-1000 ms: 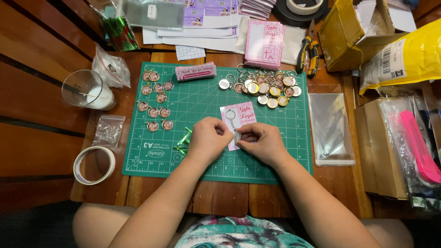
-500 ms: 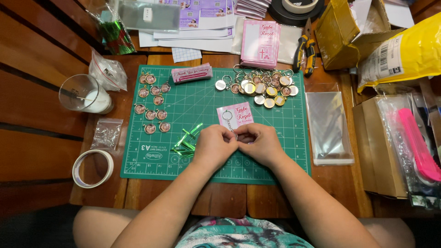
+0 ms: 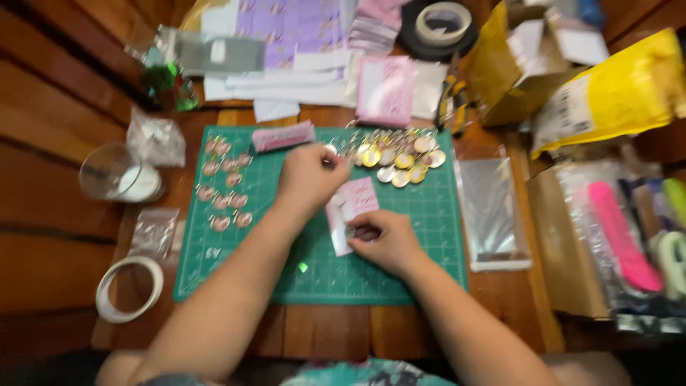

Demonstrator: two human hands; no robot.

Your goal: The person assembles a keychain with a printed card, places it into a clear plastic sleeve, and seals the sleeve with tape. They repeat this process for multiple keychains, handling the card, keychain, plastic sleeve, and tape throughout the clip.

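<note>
- Green rubbery cutting mat (image 3: pixel 400 286) with a printed grid lies on the wooden table (image 3: pixel 321 332); in the head view everything is smeared by motion blur, so fine detail is lost to me.
- My left hand (image 3: pixel 309 175) reaches up the mat toward a heap of round metal charms (image 3: pixel 396 154); its fingers look pinched together on something small and shiny at the heap's near edge, though the blur keeps me from telling what it is.
- My right hand (image 3: pixel 382 239) rests on the lower edge of a small pink card (image 3: pixel 351 207) near the mat's middle, fingers curled and pressed together on it; the hand hides the card's bottom corner.
- The card is flat, pale pink, tilted, with writing too blurred to make out.
- More small round pieces (image 3: pixel 225 186) sit in loose rows on the mat's left side, well apart from both hands.
- A pink bar-shaped packet (image 3: pixel 282 136) lies at the mat's top edge.
- Left of the mat: a clear plastic cup (image 3: pixel 118 175), crinkled clear bags, and a tape roll (image 3: pixel 128 289).
- Right of the mat: a clear flat sleeve (image 3: pixel 493 211), cardboard boxes and a yellow mailer bag (image 3: pixel 614 93), partly cut off by the frame.
</note>
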